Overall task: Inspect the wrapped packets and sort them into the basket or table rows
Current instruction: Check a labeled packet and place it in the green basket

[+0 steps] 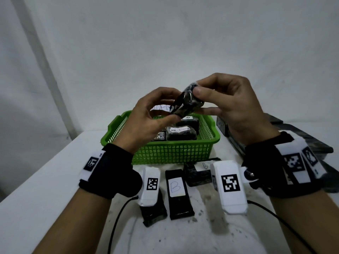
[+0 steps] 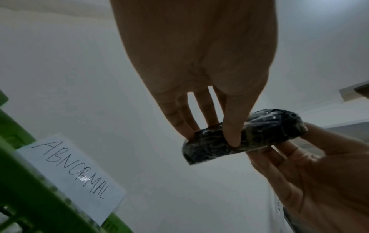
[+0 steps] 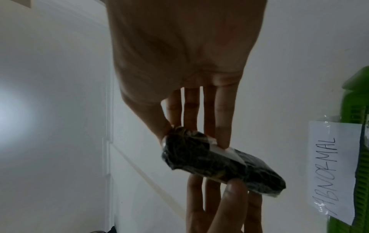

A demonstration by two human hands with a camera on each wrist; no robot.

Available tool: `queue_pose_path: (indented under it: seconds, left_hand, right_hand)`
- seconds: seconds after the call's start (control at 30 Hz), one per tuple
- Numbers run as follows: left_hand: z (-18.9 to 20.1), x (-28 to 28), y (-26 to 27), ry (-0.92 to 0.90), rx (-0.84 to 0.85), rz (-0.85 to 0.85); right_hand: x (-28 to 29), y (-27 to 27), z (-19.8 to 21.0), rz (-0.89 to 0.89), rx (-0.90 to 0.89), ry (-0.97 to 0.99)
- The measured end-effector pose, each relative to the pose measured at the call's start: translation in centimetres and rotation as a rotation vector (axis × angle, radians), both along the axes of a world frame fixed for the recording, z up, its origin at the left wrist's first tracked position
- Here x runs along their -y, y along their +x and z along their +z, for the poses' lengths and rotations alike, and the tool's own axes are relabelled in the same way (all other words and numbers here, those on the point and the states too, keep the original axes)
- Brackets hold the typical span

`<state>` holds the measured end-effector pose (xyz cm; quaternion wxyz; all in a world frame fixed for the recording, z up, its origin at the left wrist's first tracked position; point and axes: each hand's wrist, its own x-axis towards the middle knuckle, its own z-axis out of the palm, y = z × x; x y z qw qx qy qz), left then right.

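Nearest on the white table point(image 1: 55, 180): a row of dark wrapped packets, the middle one point(image 1: 178, 193) bearing a white label marked "B"; one to its left point(image 1: 154, 211) is partly hidden under the left wrist camera, and another point(image 1: 199, 173) lies just right and slightly farther, label only partly readable. Beyond the row sits the green basket point(image 1: 170, 153), holding at least two more packets, one point(image 1: 180, 132) with a printed label; a paper sign reading "ABNORMAL" point(image 2: 72, 176) is fixed to its far rim. Above the basket, both hands hold the packet under inspection point(image 1: 185, 102), a dark block in glossy clear wrap with a strip of white tape or label across one face point(image 3: 223, 151). Left hand point(image 1: 152, 118): thumb and fingertips pinch the lower end. Right hand point(image 1: 231, 107): thumb and forefinger pinch the upper end, other fingers extended loosely. Judgement: step in hand is inspection, destination not yet decided. To do it well, keep the pinch at the ends so the faces stay uncovered, roll the packet slowly between the hands to see every side, seams and label, and grip lightly since the film looks slippery. Dark objects at far right point(image 1: 293, 136) cannot be identified.
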<state>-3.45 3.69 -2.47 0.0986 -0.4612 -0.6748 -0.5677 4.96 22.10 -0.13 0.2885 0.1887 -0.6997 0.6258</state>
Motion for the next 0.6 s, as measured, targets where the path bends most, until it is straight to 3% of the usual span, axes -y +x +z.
queue_pose_path:
  seconds: [0.17, 0.37, 0.5, 0.6]
  left_hand:
    - [-0.1, 0.1, -0.2, -0.024, 0.047, -0.031]
    - [-0.1, 0.6, -0.4, -0.101, 0.071, -0.031]
    - [0.1, 1.3, -0.7, -0.146, 0.096, 0.036]
    - [0.3, 1.8, -0.9, -0.112, 0.146, 0.049]
  right_hand:
    - [0.6, -0.1, -0.3, -0.036, -0.085, -0.088]
    - [0.6, -0.3, -0.3, -0.039, 0.057, -0.128]
    - [-0.1, -0.6, -0.5, -0.158, 0.022, 0.045]
    - [-0.3, -0.6, -1.0, -0.227, -0.037, 0.296]
